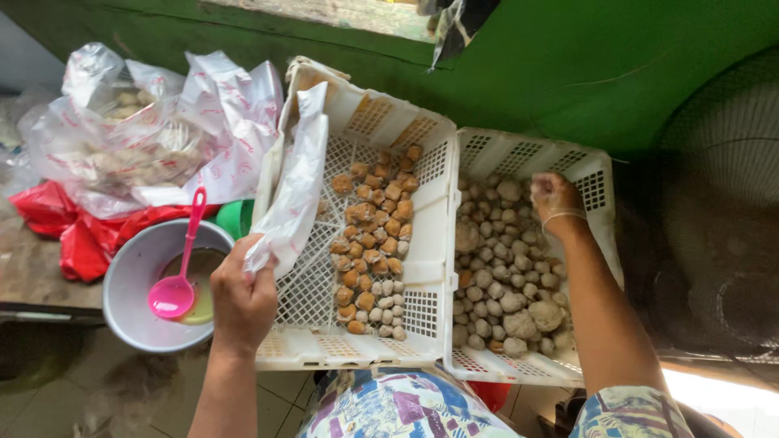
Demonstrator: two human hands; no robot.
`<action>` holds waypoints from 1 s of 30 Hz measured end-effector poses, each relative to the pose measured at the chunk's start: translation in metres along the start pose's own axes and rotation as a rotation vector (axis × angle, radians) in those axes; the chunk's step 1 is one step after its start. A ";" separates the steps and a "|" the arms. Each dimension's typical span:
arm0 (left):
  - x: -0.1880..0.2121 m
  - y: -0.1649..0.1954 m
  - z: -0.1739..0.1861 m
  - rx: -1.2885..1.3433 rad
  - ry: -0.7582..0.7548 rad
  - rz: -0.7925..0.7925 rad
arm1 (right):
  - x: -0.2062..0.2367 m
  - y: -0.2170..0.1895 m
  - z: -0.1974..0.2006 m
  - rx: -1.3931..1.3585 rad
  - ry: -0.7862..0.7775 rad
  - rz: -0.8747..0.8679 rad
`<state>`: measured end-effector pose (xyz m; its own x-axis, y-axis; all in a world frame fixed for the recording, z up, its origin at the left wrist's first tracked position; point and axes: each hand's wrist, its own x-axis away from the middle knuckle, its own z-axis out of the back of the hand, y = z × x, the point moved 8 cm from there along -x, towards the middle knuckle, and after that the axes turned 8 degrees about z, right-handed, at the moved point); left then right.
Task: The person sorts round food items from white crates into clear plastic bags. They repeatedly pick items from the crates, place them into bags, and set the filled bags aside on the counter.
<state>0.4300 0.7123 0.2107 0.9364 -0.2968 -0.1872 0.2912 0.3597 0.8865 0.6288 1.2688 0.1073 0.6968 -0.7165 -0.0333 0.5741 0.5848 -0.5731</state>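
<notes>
Head view. The left hand (pixel 242 298) is closed in a pinch on the lower end of a white plastic bag (pixel 294 191), which drapes over the left wall of the left white crate (pixel 357 345). That crate holds brown fried pieces (pixel 373 223) along its right side, with a few pale balls at the near right corner. The right hand (pixel 554 199), fingers curled together, reaches into the far part of the right white crate (pixel 527 369), filled with grey-beige meatballs (pixel 503 284); what it grips cannot be told. A pink ladle (pixel 178 284) rests in a grey bowl (pixel 134 280) left of the crates.
</notes>
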 end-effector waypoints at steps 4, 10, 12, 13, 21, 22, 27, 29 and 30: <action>0.002 -0.003 -0.006 -0.001 -0.009 -0.003 | 0.018 0.062 -0.036 0.269 -0.214 -0.076; 0.007 -0.007 -0.012 -0.072 -0.004 -0.001 | 0.013 0.072 -0.086 0.501 -0.311 -0.053; 0.006 -0.016 -0.013 -0.032 -0.026 0.079 | 0.010 0.074 -0.093 0.461 -0.369 -0.082; 0.006 -0.019 -0.013 0.009 -0.037 0.092 | 0.009 0.076 -0.095 0.434 -0.388 -0.081; 0.013 -0.041 -0.010 0.306 -0.182 0.243 | 0.018 0.080 -0.078 0.095 -0.357 -0.128; 0.015 -0.026 -0.005 0.082 -0.123 0.075 | 0.017 0.076 -0.067 0.032 -0.282 -0.175; 0.054 0.024 -0.029 -0.499 -0.076 -0.299 | 0.021 0.014 -0.069 0.143 -0.371 -0.127; 0.069 0.029 -0.028 -0.503 -0.029 -0.304 | 0.020 -0.012 -0.099 0.454 -0.567 0.002; 0.075 0.029 -0.027 -0.503 -0.009 -0.307 | 0.018 -0.021 -0.116 0.621 -0.640 0.079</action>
<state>0.5141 0.7247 0.2112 0.7935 -0.4604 -0.3979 0.6078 0.6311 0.4819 0.5789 1.1995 0.0239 0.7438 -0.4251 0.5159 0.5143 0.8569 -0.0355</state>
